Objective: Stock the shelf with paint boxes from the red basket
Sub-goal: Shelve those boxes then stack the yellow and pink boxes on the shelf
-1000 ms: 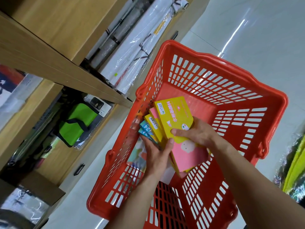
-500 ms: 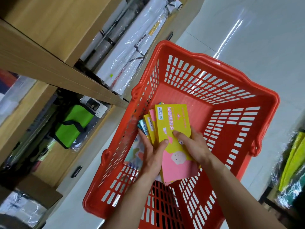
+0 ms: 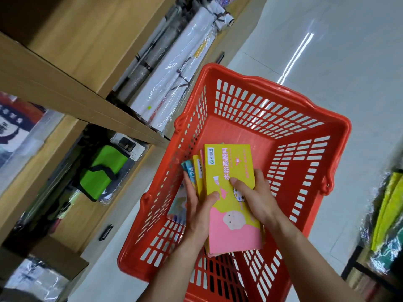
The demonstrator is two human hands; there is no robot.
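Note:
A red basket (image 3: pixel 305 118) with slotted walls stands on the pale floor beside a wooden shelf unit (image 3: pixel 72 92). Inside it I hold a fanned stack of flat yellow-and-pink paint boxes (image 3: pixel 229 171), with a teal box (image 3: pixel 188 168) at the stack's left. My left hand (image 3: pixel 199 212) grips the stack from the left side, thumb on the top box. My right hand (image 3: pixel 255 197) lies across the top box, fingers wrapped around its right edge. More boxes lie under the stack, mostly hidden.
The shelf holds plastic-wrapped white paper rolls (image 3: pixel 181 68) above and a green bag (image 3: pixel 102 171) in wrapping below. Cardboard boxes (image 3: pixel 54 262) sit at the lower left. Wrapped yellow and green goods (image 3: pixel 386 214) stand at the right edge.
The top box has slid down into line with the stack, and both hands have closed tighter around it. The view has shifted slightly right.

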